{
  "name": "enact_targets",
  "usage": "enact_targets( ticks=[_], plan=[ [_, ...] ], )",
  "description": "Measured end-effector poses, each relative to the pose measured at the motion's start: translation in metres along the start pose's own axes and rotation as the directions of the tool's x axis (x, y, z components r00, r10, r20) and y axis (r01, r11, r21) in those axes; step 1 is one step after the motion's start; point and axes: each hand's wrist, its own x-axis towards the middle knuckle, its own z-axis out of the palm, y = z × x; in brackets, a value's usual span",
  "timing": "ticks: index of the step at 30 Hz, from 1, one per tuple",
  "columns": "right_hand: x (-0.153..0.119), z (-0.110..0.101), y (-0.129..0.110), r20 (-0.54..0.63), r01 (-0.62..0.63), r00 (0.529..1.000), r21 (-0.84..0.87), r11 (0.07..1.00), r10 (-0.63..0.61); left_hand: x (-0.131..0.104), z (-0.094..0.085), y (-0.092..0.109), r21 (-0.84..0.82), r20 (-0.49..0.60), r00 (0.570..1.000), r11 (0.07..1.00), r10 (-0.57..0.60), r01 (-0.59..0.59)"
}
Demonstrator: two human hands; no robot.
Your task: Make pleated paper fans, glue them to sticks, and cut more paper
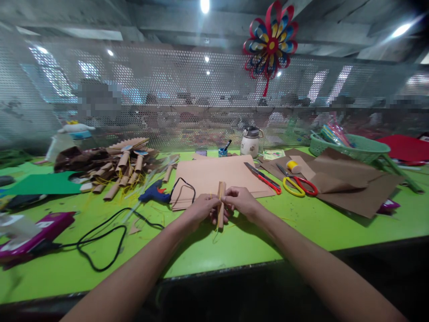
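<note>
With the slim brown paper strip (220,214) as clock centre, its middle is covered by the left grip (207,206) and right grip (239,201); the undermost fingers are partly hidden, their owner unclear. The lower edge crops the bare forearms at eight and four o'clock. At nine o'clock the left edge cuts off a glossy magenta box (55,221). Between two and three, crumpled brown paper (355,176) hides part of a green plastic basket (372,151). Twelve o'clock: shapes behind the perforated metal screen (187,85) blur. Two o'clock: the small printed card (273,154) is unreadable.
</note>
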Motion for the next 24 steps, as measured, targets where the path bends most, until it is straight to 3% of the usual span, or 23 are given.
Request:
enact_targets(
  ticks=[12,24],
  plan=[
    [0.0002,-0.0077,-0.0027,0.088,-0.003,0.996,0.128,0.992,-0.008,-0.0014,-0.0034,0.0020,-0.040,0.018,0.999,0.999,0.037,-0.036],
    [0.0009,-0.0047,0.0002,0.028,0.042,0.999,0.121,0.992,-0.046,-0.0022,-0.0024,0.0024,-0.022,0.037,0.999,1.000,0.007,-0.006]
  ],
)
